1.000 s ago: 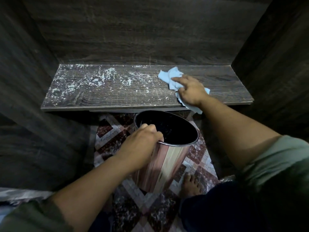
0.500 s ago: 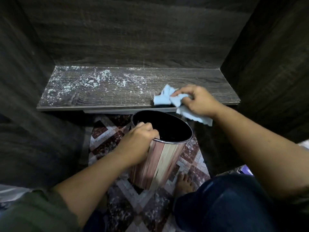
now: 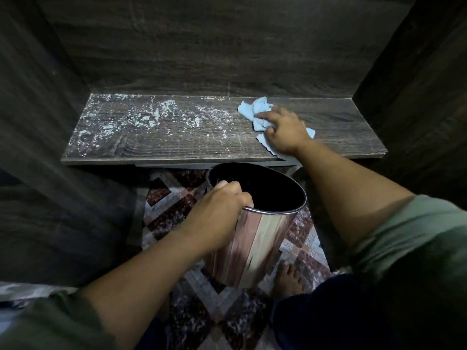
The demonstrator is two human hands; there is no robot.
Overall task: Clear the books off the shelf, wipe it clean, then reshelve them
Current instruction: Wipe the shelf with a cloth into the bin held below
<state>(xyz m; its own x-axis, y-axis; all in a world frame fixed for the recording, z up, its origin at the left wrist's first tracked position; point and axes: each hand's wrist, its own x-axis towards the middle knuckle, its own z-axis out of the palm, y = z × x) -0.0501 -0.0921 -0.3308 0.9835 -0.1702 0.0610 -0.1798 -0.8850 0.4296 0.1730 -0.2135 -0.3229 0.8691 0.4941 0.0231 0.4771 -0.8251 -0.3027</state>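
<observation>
The dark wooden shelf [image 3: 341,127] holds no books. White dust and flecks [image 3: 141,120] cover its left and middle parts, while the right part looks clean. My right hand [image 3: 284,132] grips a crumpled light blue cloth [image 3: 252,109] and presses it onto the shelf, right of centre. Below the shelf's front edge, my left hand [image 3: 217,213] grips the rim of a shiny metal bin [image 3: 255,243], fingers curled over the edge. The bin's inside is dark.
Dark wooden walls close in on the left, back and right of the shelf. A patterned tiled floor [image 3: 171,210] lies under the bin. My bare foot [image 3: 288,279] is just right of the bin's base.
My right hand drew the cloth to the shelf's front edge over the bin, then moved it back onto the shelf towards the rear. My left hand kept its hold on the bin.
</observation>
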